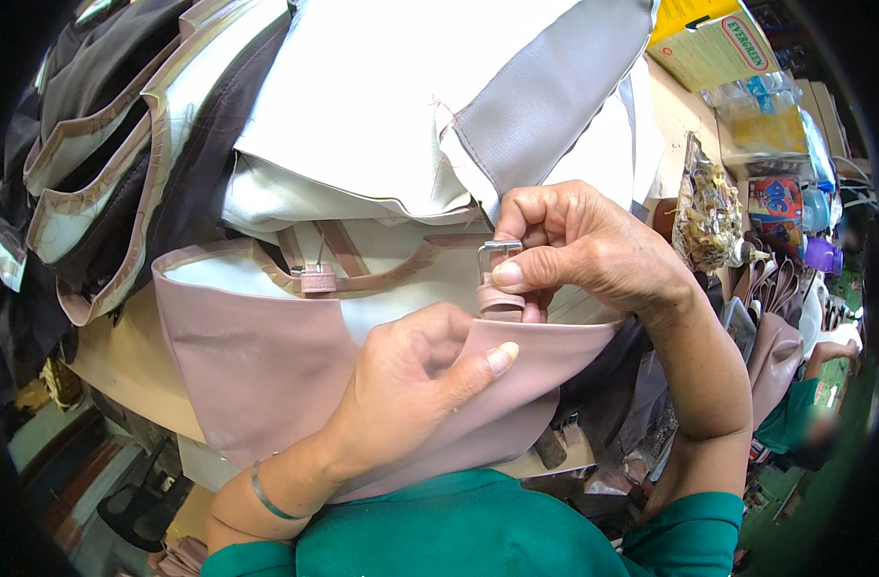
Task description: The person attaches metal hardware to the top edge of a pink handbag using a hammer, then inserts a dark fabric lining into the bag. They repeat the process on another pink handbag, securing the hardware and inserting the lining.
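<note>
A pink leather bag [252, 356] with a pale inside lies across my lap and the table edge. My left hand [401, 370] grips its upper edge, thumb flat on the pink outer face and fingers curled, their tips hidden. Between the thumb and fingers of my right hand [598, 245] is a silver buckle [498, 252] on a short pink strap [500, 300], just above the bag's edge. A second buckle tab [317, 279], also pink, sits on the far rim to the left.
White bag pieces with a grey panel [555, 106] are heaped just beyond. Dark bag pieces with tan edging [93, 154] pile up at the left. At the right are a yellow box [714, 48], a glue-crusted container [704, 212] and a purple-capped bottle [822, 256]. Another person's arm [829, 351] shows far right.
</note>
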Motion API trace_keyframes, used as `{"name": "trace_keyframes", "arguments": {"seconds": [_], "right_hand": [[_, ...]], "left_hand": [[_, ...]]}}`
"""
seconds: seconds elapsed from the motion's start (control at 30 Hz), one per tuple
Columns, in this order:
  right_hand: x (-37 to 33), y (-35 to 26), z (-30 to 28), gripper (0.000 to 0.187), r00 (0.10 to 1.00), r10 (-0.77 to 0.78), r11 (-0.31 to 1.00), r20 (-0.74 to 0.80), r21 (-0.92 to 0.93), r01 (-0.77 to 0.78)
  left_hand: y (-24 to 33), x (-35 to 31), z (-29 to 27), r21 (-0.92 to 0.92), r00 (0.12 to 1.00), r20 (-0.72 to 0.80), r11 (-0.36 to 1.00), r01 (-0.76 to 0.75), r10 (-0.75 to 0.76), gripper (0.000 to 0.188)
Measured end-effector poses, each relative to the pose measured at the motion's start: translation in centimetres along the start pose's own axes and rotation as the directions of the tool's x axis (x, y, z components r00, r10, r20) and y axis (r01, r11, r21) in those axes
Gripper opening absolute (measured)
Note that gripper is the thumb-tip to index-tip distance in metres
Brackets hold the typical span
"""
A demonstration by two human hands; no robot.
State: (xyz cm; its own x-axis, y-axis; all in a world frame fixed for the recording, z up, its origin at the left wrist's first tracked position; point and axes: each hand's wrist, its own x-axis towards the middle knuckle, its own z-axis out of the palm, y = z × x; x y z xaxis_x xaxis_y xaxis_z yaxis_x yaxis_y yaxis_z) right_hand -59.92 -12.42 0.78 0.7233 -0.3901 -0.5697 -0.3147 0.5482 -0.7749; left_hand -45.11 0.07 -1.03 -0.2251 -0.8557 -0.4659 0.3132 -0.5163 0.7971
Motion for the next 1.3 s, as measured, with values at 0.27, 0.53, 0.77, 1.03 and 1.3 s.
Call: {"name": "trace_keyframes", "arguments": {"seconds": [0.27,0.53,0.77,1.03,1.3], "right_hand": [[-0.1,-0.06,-0.01,0.012,1.0,-0.013,1.0,0.004,0.001,0.013],[-0.17,-0.09,0.03,0.012,1.0,-0.013,1.0,0.003,-0.001,0.013],[-0.29,-0.08,0.09,0.012,1.0,-0.025,1.0,0.0,0.008,0.025],[-0.32,0.05,0.08,0.011,0.998,-0.058,0.998,0.018,0.019,0.057],[-0.43,0.1,0.0,0.01,0.995,-0.094,0.996,0.033,0.013,0.093]], "left_hand": [[0.02,0.02,0.15,-0.017,1.0,-0.012,1.0,-0.002,0.001,0.012],[0.06,0.09,0.16,-0.028,1.0,-0.009,1.0,0.004,-0.005,0.011],[-0.52,0.18,0.16,-0.071,0.999,-0.03,0.997,-0.014,0.011,0.015],[-0.59,0.37,-0.02,-0.091,1.0,-0.017,0.996,-0.005,0.003,0.015],[-0.41,0.43,0.02,-0.15,1.0,-0.002,0.989,-0.013,0.013,0.015]]}}
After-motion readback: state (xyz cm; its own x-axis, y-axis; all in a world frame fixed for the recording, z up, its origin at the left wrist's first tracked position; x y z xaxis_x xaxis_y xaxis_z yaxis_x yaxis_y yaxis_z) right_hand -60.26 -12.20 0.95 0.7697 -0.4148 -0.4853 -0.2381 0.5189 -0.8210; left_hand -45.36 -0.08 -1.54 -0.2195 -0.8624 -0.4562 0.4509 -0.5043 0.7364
